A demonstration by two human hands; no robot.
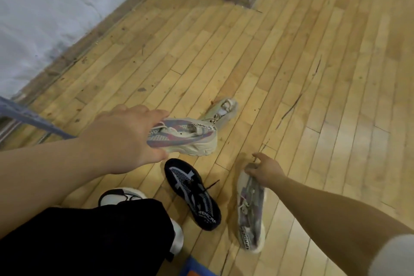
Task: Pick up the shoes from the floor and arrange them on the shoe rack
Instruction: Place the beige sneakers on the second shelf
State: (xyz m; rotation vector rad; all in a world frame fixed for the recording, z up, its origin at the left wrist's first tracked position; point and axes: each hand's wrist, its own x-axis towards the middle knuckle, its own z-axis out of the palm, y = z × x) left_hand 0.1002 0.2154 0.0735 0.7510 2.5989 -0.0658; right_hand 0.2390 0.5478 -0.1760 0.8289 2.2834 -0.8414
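My left hand [125, 139] grips a cream sneaker with pink and blue panels [186, 139] by its toe end, held above the wooden floor. My right hand [264, 169] holds the matching sneaker [251, 210] by one end, so the shoe hangs down toward me. A black sneaker with white markings [192, 195] lies on the floor between my hands. A pale sneaker [224, 110] lies on the floor just beyond the shoe in my left hand. The shoe rack shows only as a grey-blue metal bar [29, 116] at the left edge.
A white wall with a wooden skirting [94, 36] runs along the left and back. My own leg in black trousers [89, 237] and white shoe [118, 197] fill the lower left. A blue object [195, 269] peeks in at the bottom edge. Wooden floor [313, 74] stretches to the right.
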